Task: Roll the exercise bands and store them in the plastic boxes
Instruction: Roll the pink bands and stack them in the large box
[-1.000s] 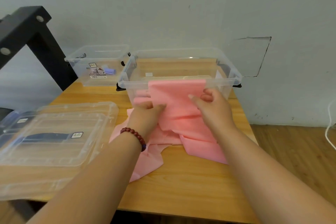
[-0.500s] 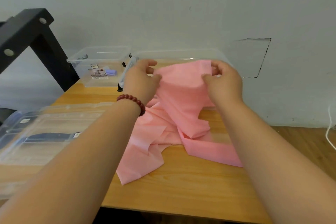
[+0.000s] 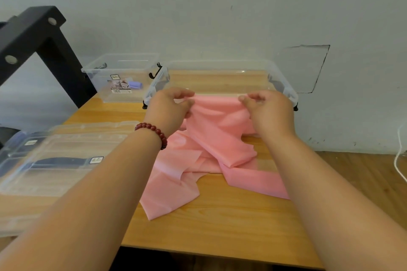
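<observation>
Your left hand and right hand each have a pinching grip on the pink band's top edge, held up at the big box's near wall. The rest lies bunched mid-surface. Rolling looks barely begun, boxing all to come.

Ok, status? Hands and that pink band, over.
Left hand, right hand pinching top edge of pink band. Band unrolled, trailing on table. Clear box behind, open.
</observation>
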